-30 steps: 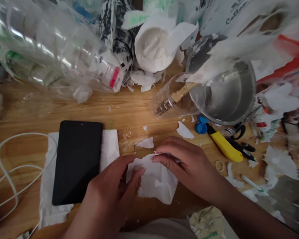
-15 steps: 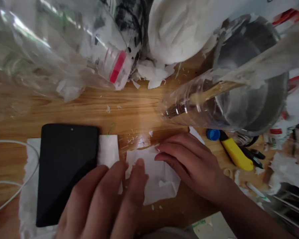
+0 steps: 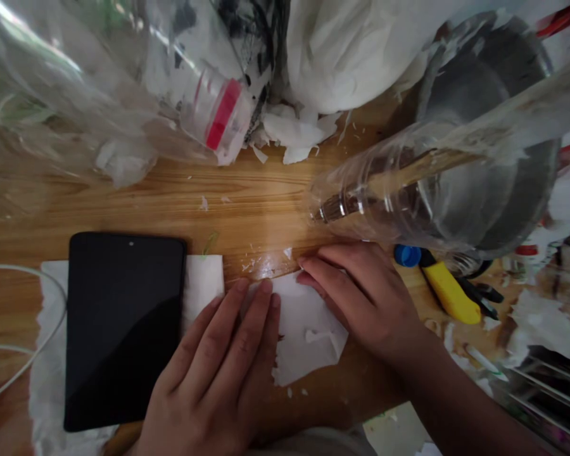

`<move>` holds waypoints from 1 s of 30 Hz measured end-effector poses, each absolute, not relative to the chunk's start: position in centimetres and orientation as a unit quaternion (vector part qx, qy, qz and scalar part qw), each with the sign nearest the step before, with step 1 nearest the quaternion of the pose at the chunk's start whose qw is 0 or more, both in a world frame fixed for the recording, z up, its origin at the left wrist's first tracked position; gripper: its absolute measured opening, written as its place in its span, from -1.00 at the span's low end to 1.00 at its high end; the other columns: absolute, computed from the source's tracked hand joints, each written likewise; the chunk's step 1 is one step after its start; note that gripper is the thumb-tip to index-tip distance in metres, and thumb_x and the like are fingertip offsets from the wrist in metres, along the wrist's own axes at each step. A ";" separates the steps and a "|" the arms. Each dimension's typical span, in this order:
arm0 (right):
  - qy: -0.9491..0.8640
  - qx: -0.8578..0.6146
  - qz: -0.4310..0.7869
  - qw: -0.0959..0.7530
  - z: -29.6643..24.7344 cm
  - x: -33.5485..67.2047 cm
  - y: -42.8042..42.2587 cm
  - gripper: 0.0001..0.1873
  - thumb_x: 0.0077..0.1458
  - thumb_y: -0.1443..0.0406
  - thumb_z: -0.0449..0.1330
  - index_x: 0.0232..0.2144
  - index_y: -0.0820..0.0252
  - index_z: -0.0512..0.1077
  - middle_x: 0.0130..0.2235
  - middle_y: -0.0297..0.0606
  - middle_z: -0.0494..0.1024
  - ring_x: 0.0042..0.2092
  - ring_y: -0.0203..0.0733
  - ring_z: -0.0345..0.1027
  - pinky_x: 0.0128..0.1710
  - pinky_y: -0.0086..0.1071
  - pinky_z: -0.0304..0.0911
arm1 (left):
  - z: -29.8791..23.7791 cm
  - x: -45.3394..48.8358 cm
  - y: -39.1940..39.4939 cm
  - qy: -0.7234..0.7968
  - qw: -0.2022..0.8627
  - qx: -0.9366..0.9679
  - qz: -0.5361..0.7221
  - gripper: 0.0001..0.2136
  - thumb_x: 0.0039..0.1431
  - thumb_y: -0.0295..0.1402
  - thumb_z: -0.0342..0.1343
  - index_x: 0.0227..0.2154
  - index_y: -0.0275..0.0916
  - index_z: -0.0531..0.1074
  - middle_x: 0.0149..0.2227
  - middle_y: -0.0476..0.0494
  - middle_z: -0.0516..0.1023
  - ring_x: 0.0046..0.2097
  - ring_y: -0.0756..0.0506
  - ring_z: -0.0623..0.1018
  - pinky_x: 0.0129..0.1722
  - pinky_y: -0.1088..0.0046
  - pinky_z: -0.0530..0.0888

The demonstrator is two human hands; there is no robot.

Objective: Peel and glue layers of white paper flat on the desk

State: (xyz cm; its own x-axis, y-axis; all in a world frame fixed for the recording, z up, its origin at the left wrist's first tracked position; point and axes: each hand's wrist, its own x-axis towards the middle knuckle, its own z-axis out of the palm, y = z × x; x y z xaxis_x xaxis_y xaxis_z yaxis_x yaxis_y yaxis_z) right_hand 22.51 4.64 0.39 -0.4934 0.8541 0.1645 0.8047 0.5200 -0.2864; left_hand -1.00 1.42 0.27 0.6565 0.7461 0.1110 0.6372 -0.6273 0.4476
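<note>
A small torn piece of white paper (image 3: 299, 354) lies on the wooden table, with a narrow white scrap on top of it. My left hand (image 3: 218, 361) rests flat over the paper's left side, its fingers stretched out and pointing away from me. At the paper's upper edge, the thumb and fingertips of my right hand (image 3: 365, 297) are pinched together on the sheet. Left of my left hand, a black tablet (image 3: 123, 329) lies on white paper sheets (image 3: 203, 278).
Clear plastic bottles (image 3: 218, 120) lie at the upper left. A plastic tube holding a brush (image 3: 342, 206) leans by a grey metal pot (image 3: 517, 190). Right of my hand are a blue cap (image 3: 407, 255) and a yellow-handled tool (image 3: 451, 294). A white cable (image 3: 59, 316) crosses the left side.
My left hand has come down from above the table and flattened onto the paper's left part. My right hand keeps its pinch at the upper edge. The view has shifted slightly.
</note>
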 end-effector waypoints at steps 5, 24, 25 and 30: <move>-0.859 -0.481 0.066 0.159 0.6 22.5 4.3 -0.71 0.21 0.50 0.23 0.00 0.39 0.47 -0.13 -0.02 0.59 -0.11 0.01 0.46 -0.14 -0.13 0.37 | 0.1 -0.7 1.1 0.396 0.177 0.889 0.149 -0.60 0.37 -0.51 -0.08 0.21 -0.47 0.36 0.29 -0.33 0.38 0.42 -0.29 0.16 0.44 0.20 0.02; -0.763 -0.581 0.239 0.154 0.9 21.1 3.4 -0.92 0.33 0.38 0.13 -0.18 0.21 0.45 -0.18 -0.21 0.49 -0.10 -0.12 0.34 -0.06 -0.17 0.29 | -0.1 -0.3 1.0 0.326 0.171 0.916 0.160 -0.63 0.38 -0.51 -0.06 0.18 -0.49 0.38 0.29 -0.35 0.40 0.34 -0.31 0.31 0.38 0.13 0.16; -0.774 -0.574 0.223 0.146 0.8 21.1 3.5 -0.90 0.34 0.37 0.12 -0.19 0.22 0.45 -0.18 -0.20 0.50 -0.11 -0.11 0.34 -0.07 -0.15 0.29 | 0.0 -0.3 1.0 0.327 0.169 0.916 0.159 -0.63 0.37 -0.52 -0.05 0.18 -0.50 0.38 0.28 -0.36 0.40 0.33 -0.32 0.32 0.37 0.13 0.18; -0.813 -0.555 0.102 0.140 1.4 21.1 2.9 -0.77 0.36 0.41 0.04 -0.05 0.26 0.47 -0.12 -0.07 0.56 -0.08 -0.01 0.38 -0.08 -0.06 0.33 | 0.3 -0.1 1.1 0.345 0.150 0.914 0.150 -0.64 0.37 -0.56 -0.09 0.14 -0.48 0.42 0.25 -0.33 0.44 0.29 -0.31 0.40 0.26 0.16 0.36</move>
